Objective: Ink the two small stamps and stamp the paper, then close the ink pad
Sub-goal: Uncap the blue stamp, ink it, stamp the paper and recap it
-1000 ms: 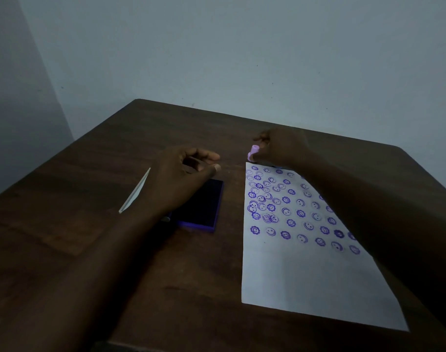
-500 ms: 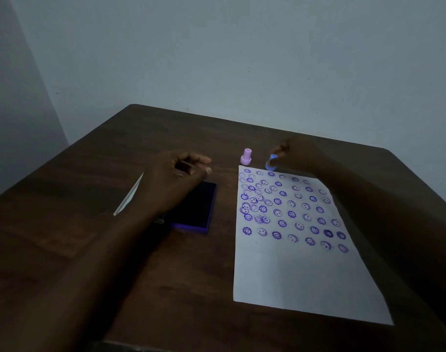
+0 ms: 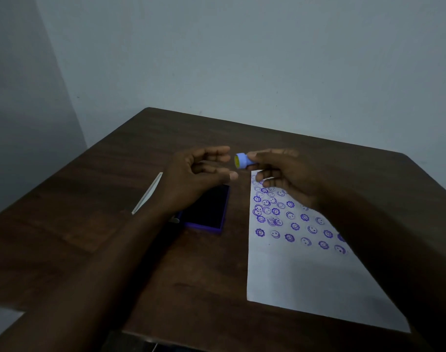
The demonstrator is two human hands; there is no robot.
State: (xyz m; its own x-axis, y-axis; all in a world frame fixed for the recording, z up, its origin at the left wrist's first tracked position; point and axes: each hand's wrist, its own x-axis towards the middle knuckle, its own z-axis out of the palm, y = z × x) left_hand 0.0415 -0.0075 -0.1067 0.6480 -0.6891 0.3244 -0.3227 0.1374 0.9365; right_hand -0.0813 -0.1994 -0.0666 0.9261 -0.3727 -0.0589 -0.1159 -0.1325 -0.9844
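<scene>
My right hand [image 3: 282, 174] pinches a small blue stamp [image 3: 243, 161] sideways above the table, its yellowish face turned to the left. My left hand [image 3: 199, 174] hovers just left of it with curled, parted fingers and holds nothing. Below the left hand lies the open purple ink pad [image 3: 206, 209], its dark inking surface exposed. The white paper [image 3: 305, 280] lies to the right, its upper half covered in purple smiley and flower prints. The pink stamp is not visible; my hands may hide it.
A thin white flat piece, perhaps the pad's lid seen edge-on, [image 3: 148, 193] lies on the dark wooden table [image 3: 89, 224] left of the pad. Grey walls stand close behind the table's far edge and on the left.
My right hand set down the pink stamp near the paper's top, picked up the blue stamp and carried it left and up toward my left hand. The left hand rose slightly off the pad.
</scene>
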